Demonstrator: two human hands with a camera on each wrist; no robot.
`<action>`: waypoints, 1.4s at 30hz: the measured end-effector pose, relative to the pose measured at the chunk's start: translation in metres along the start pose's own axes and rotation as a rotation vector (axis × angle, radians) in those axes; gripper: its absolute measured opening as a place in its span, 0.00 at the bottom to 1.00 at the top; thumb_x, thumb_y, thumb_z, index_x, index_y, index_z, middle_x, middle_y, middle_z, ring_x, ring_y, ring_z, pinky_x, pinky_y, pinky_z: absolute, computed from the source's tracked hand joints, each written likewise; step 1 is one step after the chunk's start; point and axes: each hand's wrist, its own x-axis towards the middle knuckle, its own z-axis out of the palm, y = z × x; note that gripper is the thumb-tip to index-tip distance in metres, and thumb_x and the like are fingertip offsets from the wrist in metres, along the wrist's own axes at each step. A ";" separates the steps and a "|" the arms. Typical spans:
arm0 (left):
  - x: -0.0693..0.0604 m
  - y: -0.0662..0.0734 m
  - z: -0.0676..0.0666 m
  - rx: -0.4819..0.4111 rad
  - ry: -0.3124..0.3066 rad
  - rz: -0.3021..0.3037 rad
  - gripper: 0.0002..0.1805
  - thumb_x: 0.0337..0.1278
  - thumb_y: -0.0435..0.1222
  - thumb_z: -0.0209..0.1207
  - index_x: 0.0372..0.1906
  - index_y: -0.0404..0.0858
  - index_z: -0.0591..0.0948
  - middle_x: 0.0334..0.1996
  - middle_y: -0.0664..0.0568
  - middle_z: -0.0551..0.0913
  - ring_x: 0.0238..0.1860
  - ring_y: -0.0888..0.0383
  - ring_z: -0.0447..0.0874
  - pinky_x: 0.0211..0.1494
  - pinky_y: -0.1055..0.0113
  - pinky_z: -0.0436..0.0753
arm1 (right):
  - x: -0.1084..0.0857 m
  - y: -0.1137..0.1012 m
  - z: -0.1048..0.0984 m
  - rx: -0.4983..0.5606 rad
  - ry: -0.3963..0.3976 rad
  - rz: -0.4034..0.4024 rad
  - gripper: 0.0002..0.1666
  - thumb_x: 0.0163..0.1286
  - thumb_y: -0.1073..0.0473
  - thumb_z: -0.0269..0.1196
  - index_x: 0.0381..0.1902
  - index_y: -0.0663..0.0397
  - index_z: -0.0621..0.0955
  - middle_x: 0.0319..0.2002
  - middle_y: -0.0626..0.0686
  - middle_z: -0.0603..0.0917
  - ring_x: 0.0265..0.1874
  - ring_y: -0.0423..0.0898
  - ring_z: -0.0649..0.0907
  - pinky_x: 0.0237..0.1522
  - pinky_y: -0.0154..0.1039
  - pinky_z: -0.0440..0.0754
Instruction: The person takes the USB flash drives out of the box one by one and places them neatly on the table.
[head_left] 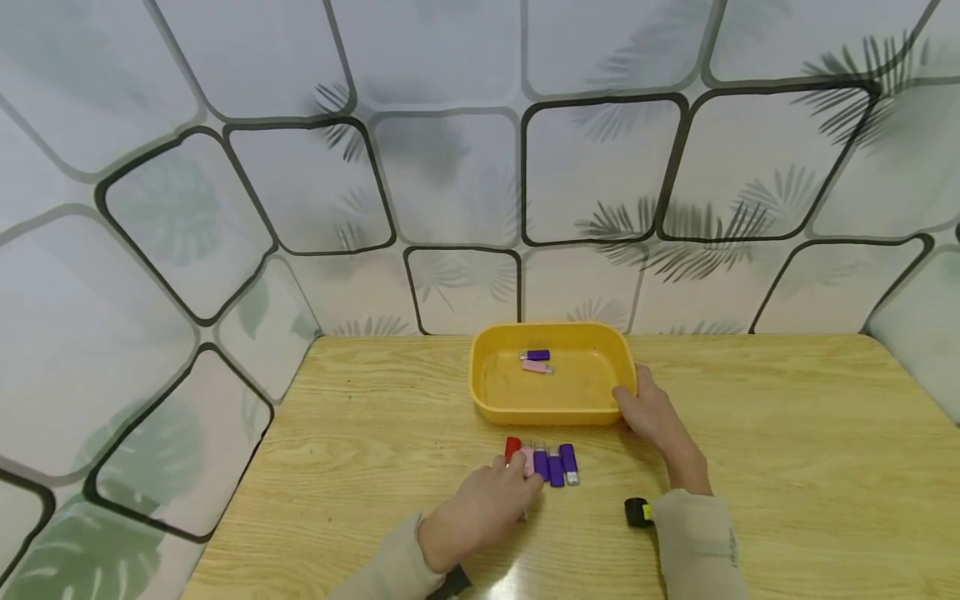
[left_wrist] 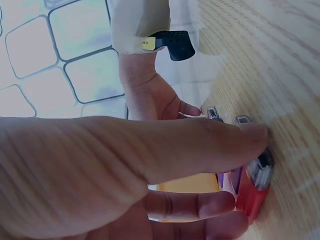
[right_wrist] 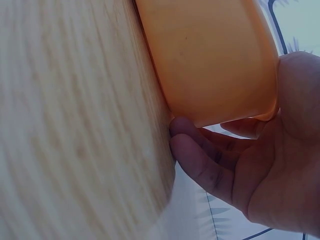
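Note:
My right hand [head_left: 656, 414] grips the right end of a yellow plastic tray [head_left: 551, 417], thumb over the rim and fingers against the outer wall. In the right wrist view the fingertips [right_wrist: 182, 142] sit low, by the tabletop. Inside the tray lie a purple USB stick [head_left: 538, 355] and a pink USB stick [head_left: 536, 367]. In front of it is a row of a red USB stick [head_left: 512, 447], a pink one and several purple USB sticks [head_left: 568, 462]. My left hand [head_left: 487, 504] reaches over the row's left end, thumb and fingers apart, partly hiding the red and pink sticks.
The wood-grain table [head_left: 360, 450] runs out to both sides of the tray. A patterned curtain [head_left: 465, 183] stands behind its far edge and along the left. A black wrist device [head_left: 638, 512] sits at my right cuff.

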 end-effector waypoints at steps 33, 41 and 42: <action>0.072 -0.035 -0.011 -0.144 0.369 -0.052 0.29 0.72 0.55 0.50 0.70 0.47 0.67 0.62 0.42 0.72 0.60 0.45 0.71 0.59 0.53 0.75 | 0.000 0.001 -0.013 -0.005 0.011 -0.007 0.39 0.75 0.53 0.45 0.75 0.67 0.48 0.44 0.66 0.76 0.30 0.50 0.78 0.28 0.40 0.78; 0.093 -0.036 -0.009 -0.172 0.131 -0.086 0.24 0.73 0.57 0.46 0.66 0.56 0.74 0.62 0.47 0.76 0.63 0.46 0.72 0.62 0.49 0.72 | 0.002 -0.001 -0.002 0.023 -0.005 0.016 0.38 0.74 0.54 0.46 0.75 0.64 0.49 0.43 0.65 0.76 0.30 0.50 0.78 0.29 0.39 0.78; 0.093 -0.037 -0.008 -0.174 0.124 -0.087 0.22 0.73 0.56 0.48 0.64 0.55 0.76 0.59 0.49 0.78 0.60 0.48 0.74 0.60 0.51 0.74 | 0.002 -0.001 -0.001 0.022 -0.004 0.016 0.38 0.74 0.54 0.46 0.75 0.64 0.49 0.43 0.64 0.76 0.29 0.49 0.78 0.29 0.39 0.77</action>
